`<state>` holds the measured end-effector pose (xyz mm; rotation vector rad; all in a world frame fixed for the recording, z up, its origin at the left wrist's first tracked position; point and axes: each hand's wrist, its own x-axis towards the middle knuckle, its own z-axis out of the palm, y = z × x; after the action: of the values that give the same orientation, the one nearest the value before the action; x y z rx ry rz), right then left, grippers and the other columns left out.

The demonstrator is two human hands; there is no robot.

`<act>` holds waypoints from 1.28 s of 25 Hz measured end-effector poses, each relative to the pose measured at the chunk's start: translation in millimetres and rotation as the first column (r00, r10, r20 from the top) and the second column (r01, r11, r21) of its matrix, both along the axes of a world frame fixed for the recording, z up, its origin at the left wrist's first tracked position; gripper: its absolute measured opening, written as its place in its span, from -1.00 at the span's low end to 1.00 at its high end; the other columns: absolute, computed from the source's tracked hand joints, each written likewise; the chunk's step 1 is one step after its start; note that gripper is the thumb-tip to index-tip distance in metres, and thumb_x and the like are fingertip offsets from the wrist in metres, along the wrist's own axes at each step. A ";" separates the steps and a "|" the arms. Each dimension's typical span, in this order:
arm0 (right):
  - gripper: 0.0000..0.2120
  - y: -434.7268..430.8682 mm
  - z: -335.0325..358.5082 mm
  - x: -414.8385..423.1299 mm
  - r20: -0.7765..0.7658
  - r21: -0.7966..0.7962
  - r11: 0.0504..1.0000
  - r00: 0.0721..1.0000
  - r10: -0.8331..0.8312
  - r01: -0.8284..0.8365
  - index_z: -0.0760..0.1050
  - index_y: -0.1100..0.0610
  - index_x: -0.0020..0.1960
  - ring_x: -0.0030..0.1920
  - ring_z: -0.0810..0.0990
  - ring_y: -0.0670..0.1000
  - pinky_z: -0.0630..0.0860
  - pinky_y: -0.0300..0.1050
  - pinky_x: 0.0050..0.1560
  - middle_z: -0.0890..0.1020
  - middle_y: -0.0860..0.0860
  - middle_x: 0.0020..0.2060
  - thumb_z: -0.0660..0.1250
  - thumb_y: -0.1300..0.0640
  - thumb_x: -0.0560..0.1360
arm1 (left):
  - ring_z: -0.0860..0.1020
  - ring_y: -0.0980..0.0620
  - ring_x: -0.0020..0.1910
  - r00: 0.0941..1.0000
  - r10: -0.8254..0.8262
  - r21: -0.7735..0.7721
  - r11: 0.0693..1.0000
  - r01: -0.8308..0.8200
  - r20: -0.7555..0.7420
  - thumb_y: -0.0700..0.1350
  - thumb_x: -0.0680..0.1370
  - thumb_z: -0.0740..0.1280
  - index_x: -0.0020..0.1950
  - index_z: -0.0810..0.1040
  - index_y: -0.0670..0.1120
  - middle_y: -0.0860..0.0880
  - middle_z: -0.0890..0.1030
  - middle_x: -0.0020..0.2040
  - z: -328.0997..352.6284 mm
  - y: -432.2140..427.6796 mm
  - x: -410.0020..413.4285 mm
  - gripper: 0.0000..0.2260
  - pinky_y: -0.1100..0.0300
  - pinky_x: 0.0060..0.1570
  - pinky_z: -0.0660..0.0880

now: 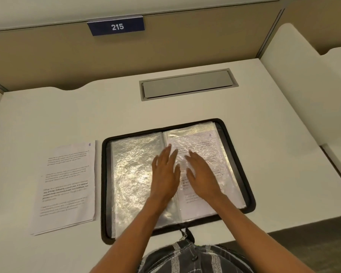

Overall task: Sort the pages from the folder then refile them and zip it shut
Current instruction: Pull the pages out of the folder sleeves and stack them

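Observation:
A black zip folder (242, 154) lies open on the desk, its clear plastic sleeves spread left and right. The left sleeve (130, 170) looks empty and shiny. In the right sleeve sits a printed page (209, 146) marked 4 at its top corner. My left hand (165, 174) lies flat with straight fingers over the fold. My right hand (202, 174) rests flat on the right sleeve over the page. Left of the folder, a small stack of printed pages (67, 186) lies on the desk, the top one marked 6. The zip pull (184, 236) hangs at the folder's near edge.
The white desk (264, 125) has a grey cable hatch (188, 84) behind the folder. Beige partition walls enclose it, with a blue sign reading 215 (116, 26) at the back. A raised white divider (303, 85) stands on the right. The desk's near edge is at my lap.

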<state>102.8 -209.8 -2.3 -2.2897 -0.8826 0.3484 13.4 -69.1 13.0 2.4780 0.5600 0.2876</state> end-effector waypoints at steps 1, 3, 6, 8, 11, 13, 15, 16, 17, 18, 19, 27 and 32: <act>-0.53 10.9 -1.7 4.2 0.036 -0.025 0.997 0.997 0.071 -0.070 0.27 0.06 0.61 0.62 0.14 -0.03 0.10 -0.02 0.63 0.24 -0.01 0.61 0.16 0.10 0.71 | 0.01 0.07 0.68 0.999 -0.035 0.000 0.999 0.035 -0.025 -0.05 0.73 0.15 0.67 0.21 0.01 0.01 0.10 0.70 -11.6 -3.2 9.5 -0.53 -0.16 0.63 0.02; -0.53 24.5 -6.2 17.1 0.088 -0.093 0.983 0.982 0.167 -0.159 0.26 0.08 0.61 0.63 0.14 0.02 0.10 0.05 0.63 0.25 0.03 0.61 0.13 0.15 0.71 | -0.11 0.08 0.68 0.994 -0.014 0.008 1.000 0.015 -0.107 -0.01 0.75 0.04 0.71 0.06 -0.01 0.00 -0.02 0.72 -34.8 -3.0 16.4 -0.49 -0.19 0.62 0.00; -0.52 32.7 -12.3 45.7 0.129 -0.159 0.972 0.973 0.192 -0.171 0.28 0.12 0.60 0.63 0.13 0.04 0.11 0.10 0.62 0.23 0.06 0.62 0.13 0.22 0.68 | -0.22 0.05 0.68 0.978 0.028 0.135 0.991 -0.001 -0.205 0.09 0.76 -0.06 0.72 -0.05 -0.03 -0.04 -0.12 0.72 -52.0 -2.4 9.6 -0.47 -0.17 0.64 -0.07; -0.52 38.7 -11.6 70.0 0.157 -0.197 0.970 0.971 0.178 -0.146 0.25 0.12 0.61 0.64 0.11 0.04 0.06 0.09 0.64 0.20 0.06 0.63 0.13 0.21 0.69 | -0.25 0.04 0.67 0.972 0.033 0.172 0.985 0.008 -0.235 0.12 0.77 -0.09 0.71 -0.06 -0.03 -0.04 -0.14 0.72 -53.1 -3.7 8.4 -0.47 -0.14 0.65 -0.13; -0.49 49.6 -6.3 109.7 0.197 -0.273 0.954 0.963 0.181 -0.123 0.24 0.12 0.62 0.64 0.11 0.09 0.00 0.09 0.65 0.20 0.08 0.62 0.15 0.26 0.67 | -0.27 0.04 0.67 0.963 0.047 0.186 0.982 0.003 -0.265 0.13 0.76 -0.11 0.72 -0.08 -0.02 -0.04 -0.17 0.71 -50.1 -5.2 10.4 -0.46 -0.13 0.64 -0.16; -0.49 56.5 -3.4 132.3 0.245 -0.304 0.948 0.953 0.177 -0.098 0.32 0.14 0.58 0.61 0.20 0.14 0.05 0.10 0.63 0.29 0.11 0.59 0.19 0.32 0.64 | -0.24 0.04 0.68 0.969 0.047 0.164 0.986 -0.007 -0.241 0.12 0.76 -0.08 0.72 -0.04 -0.02 -0.04 -0.14 0.72 -48.0 -6.1 11.6 -0.46 -0.14 0.64 -0.13; -0.56 62.5 -0.7 148.3 0.281 -0.313 0.947 0.945 0.169 -0.076 0.49 0.15 0.43 0.46 0.43 0.18 0.24 0.07 0.55 0.51 0.13 0.42 0.26 0.36 0.58 | -0.19 0.05 0.68 0.981 0.063 0.097 0.994 -0.045 -0.185 0.09 0.76 -0.02 0.71 0.06 -0.02 -0.04 -0.07 0.72 -44.2 -6.2 14.4 -0.48 -0.16 0.64 -0.12; -0.62 65.4 2.4 153.8 0.303 -0.326 0.943 0.937 0.175 -0.071 0.57 0.15 0.32 0.31 0.53 0.17 0.34 0.03 0.44 0.60 0.12 0.26 0.30 0.37 0.54 | -0.16 0.05 0.68 0.984 0.085 0.062 0.995 -0.076 -0.156 0.07 0.75 0.01 0.70 0.13 -0.01 -0.04 -0.03 0.72 -41.1 -5.3 17.9 -0.50 -0.17 0.64 -0.12; -0.68 68.6 7.4 158.4 0.333 -0.343 0.937 0.924 0.189 -0.068 0.60 0.13 0.22 0.18 0.57 0.14 0.40 0.00 0.31 0.63 0.09 0.12 0.34 0.37 0.51 | -0.12 0.05 0.69 0.986 0.113 0.037 0.993 -0.110 -0.124 0.06 0.74 0.05 0.68 0.19 -0.01 -0.05 0.02 0.71 -37.2 -3.1 23.4 -0.51 -0.19 0.64 -0.12; -0.73 72.0 12.5 162.8 0.359 -0.356 0.933 0.912 0.196 -0.061 0.62 0.12 0.14 0.07 0.57 0.11 0.42 -0.02 0.21 0.63 0.06 0.02 0.36 0.35 0.49 | -0.07 0.02 0.69 0.986 0.138 0.021 0.990 -0.136 -0.093 0.03 0.72 0.10 0.65 0.25 -0.01 -0.06 0.07 0.70 -33.0 0.6 31.0 -0.52 -0.19 0.63 -0.10; -0.78 74.7 18.2 166.3 0.375 -0.354 0.934 0.907 0.193 -0.052 0.62 0.11 0.07 0.00 0.57 0.09 0.42 -0.03 0.14 0.62 0.04 -0.05 0.37 0.34 0.49 | 0.00 0.00 0.68 0.987 0.152 0.012 0.988 -0.151 -0.059 0.00 0.71 0.16 0.62 0.30 -0.02 -0.07 0.14 0.69 -28.8 5.7 40.1 -0.54 -0.19 0.62 -0.05; -0.85 80.3 47.6 174.6 0.358 -0.352 0.933 0.911 0.205 -0.072 0.64 0.12 -0.10 -0.20 0.57 0.10 0.44 -0.03 0.00 0.65 0.06 -0.27 0.33 0.28 0.55 | 0.39 -0.05 0.42 0.999 0.043 -0.027 0.999 -0.043 -0.013 -0.06 0.67 0.34 0.47 0.52 0.00 -0.01 0.54 0.40 -1.9 63.2 125.1 -0.65 -0.02 0.41 0.22; -0.83 85.4 65.1 177.5 0.299 -0.363 0.925 0.926 0.231 -0.114 0.68 0.11 -0.03 -0.06 0.57 0.10 0.49 0.00 0.01 0.64 0.08 -0.09 0.32 0.26 0.57 | 0.50 0.00 0.17 1.000 -0.016 0.010 1.000 0.016 0.012 -0.07 0.61 0.42 0.14 0.71 0.02 0.06 0.67 0.12 -6.0 74.2 136.6 -0.86 0.12 0.12 0.22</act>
<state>280.3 -124.4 62.8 -2.6458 -1.2929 0.1962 150.0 5.0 7.0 2.4870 0.5352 0.2997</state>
